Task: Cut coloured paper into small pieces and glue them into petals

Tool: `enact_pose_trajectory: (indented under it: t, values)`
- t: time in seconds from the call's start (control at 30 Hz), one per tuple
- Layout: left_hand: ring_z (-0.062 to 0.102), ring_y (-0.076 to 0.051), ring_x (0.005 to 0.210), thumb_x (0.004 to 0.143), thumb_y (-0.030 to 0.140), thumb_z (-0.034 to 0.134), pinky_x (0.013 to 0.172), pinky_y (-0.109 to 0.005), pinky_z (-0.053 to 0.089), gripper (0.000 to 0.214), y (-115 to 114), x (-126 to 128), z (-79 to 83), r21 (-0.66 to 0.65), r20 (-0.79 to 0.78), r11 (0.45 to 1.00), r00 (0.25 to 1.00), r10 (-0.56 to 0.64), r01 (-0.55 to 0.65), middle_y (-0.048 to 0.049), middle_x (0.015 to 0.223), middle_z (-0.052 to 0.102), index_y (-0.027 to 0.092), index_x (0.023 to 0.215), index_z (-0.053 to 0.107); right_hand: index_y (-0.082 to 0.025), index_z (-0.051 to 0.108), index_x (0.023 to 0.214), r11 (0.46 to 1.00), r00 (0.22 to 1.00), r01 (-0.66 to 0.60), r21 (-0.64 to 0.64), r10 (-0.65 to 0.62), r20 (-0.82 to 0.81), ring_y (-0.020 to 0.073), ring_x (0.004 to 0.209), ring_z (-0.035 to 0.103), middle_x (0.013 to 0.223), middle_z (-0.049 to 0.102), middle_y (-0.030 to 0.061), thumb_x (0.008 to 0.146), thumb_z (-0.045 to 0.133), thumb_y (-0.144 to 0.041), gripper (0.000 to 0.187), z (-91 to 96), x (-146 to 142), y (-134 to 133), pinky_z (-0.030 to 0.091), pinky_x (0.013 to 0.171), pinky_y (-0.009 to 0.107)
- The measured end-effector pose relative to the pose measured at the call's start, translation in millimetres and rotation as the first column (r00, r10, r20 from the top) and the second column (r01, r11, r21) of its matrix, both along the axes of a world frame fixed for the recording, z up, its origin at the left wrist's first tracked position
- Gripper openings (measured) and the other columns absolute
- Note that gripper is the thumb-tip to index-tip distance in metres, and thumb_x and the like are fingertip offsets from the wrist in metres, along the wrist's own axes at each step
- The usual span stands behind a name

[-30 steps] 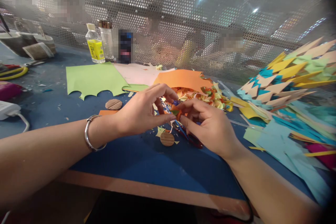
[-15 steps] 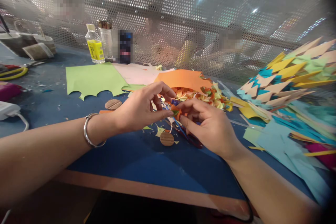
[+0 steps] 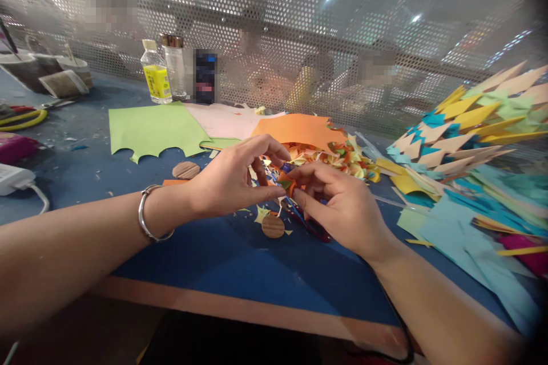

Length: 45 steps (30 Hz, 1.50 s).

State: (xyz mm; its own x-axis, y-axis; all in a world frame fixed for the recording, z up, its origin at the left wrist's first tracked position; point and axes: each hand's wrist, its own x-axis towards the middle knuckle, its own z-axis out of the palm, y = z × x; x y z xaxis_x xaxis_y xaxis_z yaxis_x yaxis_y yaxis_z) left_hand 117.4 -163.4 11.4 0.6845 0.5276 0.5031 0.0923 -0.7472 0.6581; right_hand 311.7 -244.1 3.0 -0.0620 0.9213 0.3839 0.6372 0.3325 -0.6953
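Note:
Between my hands is a small curled piece of orange and green paper (image 3: 289,186). My right hand (image 3: 342,199) pinches it between thumb and fingers. My left hand (image 3: 240,177) meets its left side with the thumb tip, its index finger arched above and the other fingers curled, partly hidden. A dark blue object (image 3: 286,167) shows just behind the paper; its kind is unclear. Below the hands, a thin blue strip (image 3: 296,209) slants over a dark red loop (image 3: 319,234), partly covered by my right hand. A round corrugated cardboard disc (image 3: 273,226) lies in front.
Behind my hands are a heap of paper scraps (image 3: 355,162), an orange sheet (image 3: 299,128) and a green sheet (image 3: 154,128). A yellow-labelled bottle (image 3: 157,82) stands at the back. On the right are a folded-paper model (image 3: 454,125) and light blue sheets (image 3: 454,234).
The hands stay almost in place. The orange and green paper has turned slightly between the fingers, and the view has shifted a little.

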Motion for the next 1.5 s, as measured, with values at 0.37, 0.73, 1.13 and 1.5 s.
enact_pose_trajectory:
  t: [0.37,0.73,1.13,1.5]
  values:
    - [0.062,-0.006,0.067,0.078,0.021,0.069,0.053,-0.015,0.050,0.033,1.7,-0.4,0.5,-0.010,-0.002,1.000,1.000,0.006,-0.006,-0.0049,0.107,0.065,0.016,0.106,0.053,-0.019,0.064,0.097,1.000,1.000,0.016,-0.006,-0.015,0.026,0.0090,0.047,0.056,0.061,0.061,-0.0039,0.084,0.063,-0.022,0.014,-0.1,-1.0,1.4,0.044,0.045,0.021]
    - [0.062,-0.005,0.065,0.079,0.012,0.063,0.060,-0.018,0.054,0.017,-1.4,0.2,1.6,0.109,0.036,0.992,0.998,0.053,-0.057,-0.0039,0.098,0.064,0.015,0.095,0.059,-0.018,0.065,0.096,1.000,1.000,0.014,-0.009,-0.014,-0.009,0.0089,0.048,0.056,0.062,0.061,-0.0034,0.084,0.063,-0.022,0.013,0.4,-3.6,0.1,0.044,0.045,0.020]
    - [0.064,-0.008,0.068,0.082,0.012,0.062,0.067,-0.024,0.058,0.006,-5.2,1.0,-1.2,0.124,0.061,0.991,0.997,0.047,-0.054,-0.0054,0.092,0.063,0.014,0.086,0.064,-0.019,0.064,0.099,1.000,1.000,0.024,0.010,-0.024,0.015,0.0095,0.048,0.056,0.061,0.060,-0.0036,0.085,0.062,-0.024,0.014,2.4,-3.2,-2.0,0.045,0.046,0.021]
    - [0.063,-0.009,0.066,0.083,0.014,0.061,0.064,-0.024,0.055,0.006,-4.7,-0.2,-0.8,0.107,0.039,0.991,0.996,0.077,-0.081,-0.0049,0.086,0.064,0.013,0.087,0.066,-0.018,0.064,0.099,0.998,0.996,0.048,0.032,-0.050,0.076,0.0100,0.045,0.052,0.055,0.055,-0.0049,0.087,0.060,-0.028,0.015,-0.4,-0.7,-2.5,0.043,0.045,0.023]
